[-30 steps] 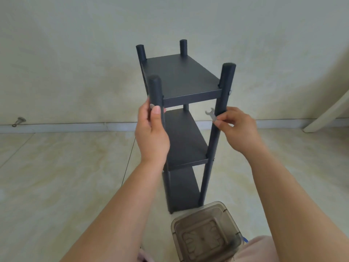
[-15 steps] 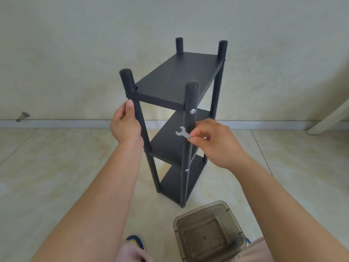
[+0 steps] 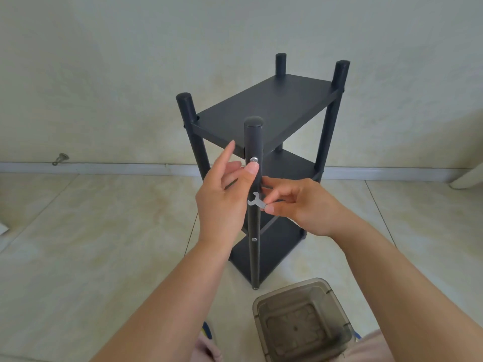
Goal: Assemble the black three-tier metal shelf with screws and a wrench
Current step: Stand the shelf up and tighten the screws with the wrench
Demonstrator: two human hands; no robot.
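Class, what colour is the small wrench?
Silver-grey wrench, pinched by the right hand; head view.

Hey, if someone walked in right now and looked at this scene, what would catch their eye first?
Most likely the black three-tier shelf standing upright on the tiled floor near the wall. Next, the two hands meeting at its nearest post: the right hand pinches a small silver wrench, while the left hand has its thumb just below the silver screw under the top tier. A smoky clear plastic container sits on the floor at the bottom of the view.
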